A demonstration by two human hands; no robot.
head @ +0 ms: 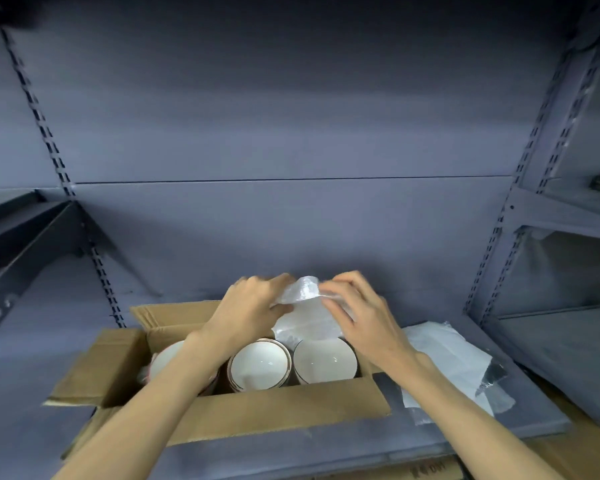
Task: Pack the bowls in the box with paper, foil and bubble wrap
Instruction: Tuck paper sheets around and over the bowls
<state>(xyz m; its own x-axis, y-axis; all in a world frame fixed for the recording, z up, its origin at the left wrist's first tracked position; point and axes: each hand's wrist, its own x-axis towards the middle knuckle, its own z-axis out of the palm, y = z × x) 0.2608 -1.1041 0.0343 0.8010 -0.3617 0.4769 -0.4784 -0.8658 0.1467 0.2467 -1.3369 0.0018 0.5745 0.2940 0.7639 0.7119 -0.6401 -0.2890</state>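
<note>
An open cardboard box [278, 407] stands on a grey shelf, its flaps folded out. Inside it stand white bowls with gold rims: one in the middle [260, 363], one to the right [324, 358], and one at the left [165, 358] partly hidden by my left forearm. Above the back of the box, my left hand [248, 311] and my right hand [355, 315] both pinch a piece of clear bubble wrap [303, 308]. It hangs between them and hides whatever sits behind the bowls.
More sheets of white paper and clear wrap [447, 362] lie on the shelf to the right of the box. Grey slotted uprights [499, 233] frame the shelf bay. A dark bracket shelf [21, 244] juts out at the left. Cardboard [568, 448] lies below at the right.
</note>
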